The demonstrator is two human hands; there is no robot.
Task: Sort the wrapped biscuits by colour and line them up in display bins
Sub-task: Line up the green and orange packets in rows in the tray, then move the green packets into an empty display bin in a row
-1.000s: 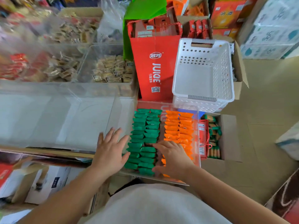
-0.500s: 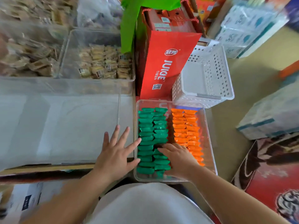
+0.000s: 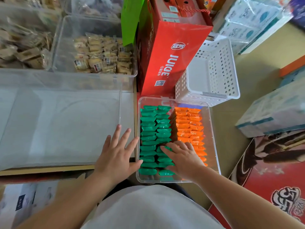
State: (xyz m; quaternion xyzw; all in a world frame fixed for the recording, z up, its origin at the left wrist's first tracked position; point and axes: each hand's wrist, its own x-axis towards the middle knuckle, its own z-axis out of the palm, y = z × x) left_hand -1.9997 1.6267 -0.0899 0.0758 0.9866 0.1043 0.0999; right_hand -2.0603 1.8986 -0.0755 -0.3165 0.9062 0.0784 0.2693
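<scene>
Inside the clear bin [image 3: 213, 129], green biscuits [image 3: 148, 129] and orange biscuits [image 3: 188, 126] lay in sorted columns. The left hand [image 3: 115, 156], fingers spread flat, braced the bin's left wall. The right hand [image 3: 183, 156] rested lightly bent fingers on the near green packets, gripping nothing visible. Squaring the rows probably wanted gentle, even pressure. Both hands sat much as half a second earlier.

In the display bin [image 3: 212, 138] lie wrapped biscuits [image 3: 148, 129]; basket [image 3: 212, 71] and juice carton [image 3: 165, 63] behind, larger bin [image 3: 66, 126] left.

A pale wrapped pack [image 3: 272, 113] and a red printed carton [image 3: 270, 179] are laid on the tan floor [image 3: 227, 129]
</scene>
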